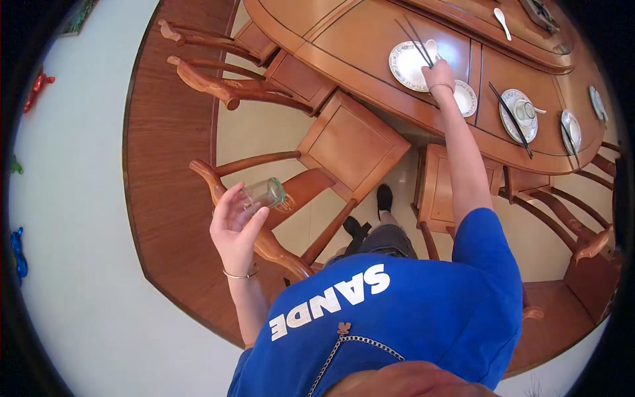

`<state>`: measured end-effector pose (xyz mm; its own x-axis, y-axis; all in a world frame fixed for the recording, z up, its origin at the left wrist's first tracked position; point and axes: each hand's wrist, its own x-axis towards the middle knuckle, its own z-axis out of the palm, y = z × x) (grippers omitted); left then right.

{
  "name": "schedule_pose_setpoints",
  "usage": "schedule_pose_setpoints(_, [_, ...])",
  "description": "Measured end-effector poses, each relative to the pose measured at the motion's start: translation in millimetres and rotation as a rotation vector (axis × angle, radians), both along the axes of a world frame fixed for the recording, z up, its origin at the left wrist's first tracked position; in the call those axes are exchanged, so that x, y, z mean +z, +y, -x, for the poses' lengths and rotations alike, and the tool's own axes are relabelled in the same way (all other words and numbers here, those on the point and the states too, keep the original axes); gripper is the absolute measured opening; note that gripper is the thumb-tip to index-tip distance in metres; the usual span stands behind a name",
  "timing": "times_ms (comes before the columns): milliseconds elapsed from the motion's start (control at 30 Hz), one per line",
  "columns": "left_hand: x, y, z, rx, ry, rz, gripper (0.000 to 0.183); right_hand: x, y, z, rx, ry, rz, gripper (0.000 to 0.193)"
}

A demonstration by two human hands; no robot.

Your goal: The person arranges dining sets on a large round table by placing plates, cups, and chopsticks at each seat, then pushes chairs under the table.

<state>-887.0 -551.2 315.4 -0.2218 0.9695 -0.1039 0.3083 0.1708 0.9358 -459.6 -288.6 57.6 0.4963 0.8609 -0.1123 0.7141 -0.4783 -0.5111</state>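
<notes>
1. Left hand holds the glass tilted; if I slacken, it could drop.
2. Right hand seems to grip the chopsticks, tough angle; if I twist, they could clip the plate beside it.

Bold white capital lettering runs in one line across the blue T-shirt.

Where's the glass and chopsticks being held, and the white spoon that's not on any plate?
Held glass (260, 195): head view, on its clear side.
Held chopsticks (421, 45): head view, partway along one stick.
White spoon (504, 25): head view, on its handle.
</notes>
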Motion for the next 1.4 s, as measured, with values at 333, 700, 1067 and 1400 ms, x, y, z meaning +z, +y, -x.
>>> schedule_pose_setpoints(333, [-5, 11, -13, -0.021, 0.028, 0.014, 0.056, -40, -106, -111, -0.385, -0.013, -0.062, 0.054])
schedule_pose_setpoints(700, [-4, 12, -21, -0.029, 0.017, -0.001, 0.055, -49, -93, -98, -0.452, 0.062, -0.178, 0.038])
schedule_pose_setpoints(1067, [-9, 16, -29, 0.001, 0.026, 0.010, 0.054, -31, -7, -52, -0.430, 0.398, -0.232, 0.041])
schedule_pose_setpoints(1400, [-13, 21, -33, 0.014, 0.014, 0.032, 0.056, -80, 29, -51, -0.394, 0.428, -0.261, 0.033])
